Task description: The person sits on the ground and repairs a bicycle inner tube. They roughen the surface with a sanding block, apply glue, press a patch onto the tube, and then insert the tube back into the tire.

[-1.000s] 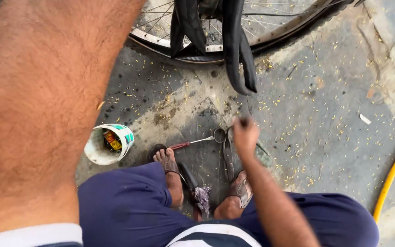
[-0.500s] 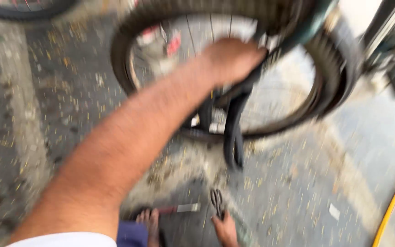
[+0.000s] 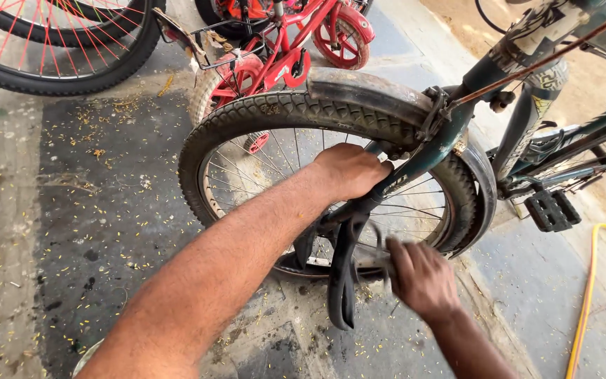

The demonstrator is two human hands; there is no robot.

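so my left hand [image 3: 351, 170] is clamped round the teal frame stay [image 3: 422, 156] right where it runs down toward the hub, fingers wrapped shut on it, just inside the rear wheel [image 3: 247, 119]; my right hand [image 3: 421, 278] is lower and nearer me, curled closed, blurred, can't honestly tell what's in it, maybe a small tool, it sits right at the bottom of the rim; the black inner tube [image 3: 344, 277] hangs in a loop between the two hands, long axis pretty much straight up and down, top end tucked in by the left hand, bottom end dangling just above the ground; right hand is just beside its lower half, on its right, so that's the nearer one; the bike stands upright, mudguard [image 3: 366, 88] over the tyre, pedal [image 3: 553, 210] off to the right; ground is stained grey concrete [image 3: 85, 231] scattered with yellow flecks; yellow hose [image 3: 587, 295] along the right edge, red kids' bike [image 3: 285, 42] and another big wheel [image 3: 50, 49] behind
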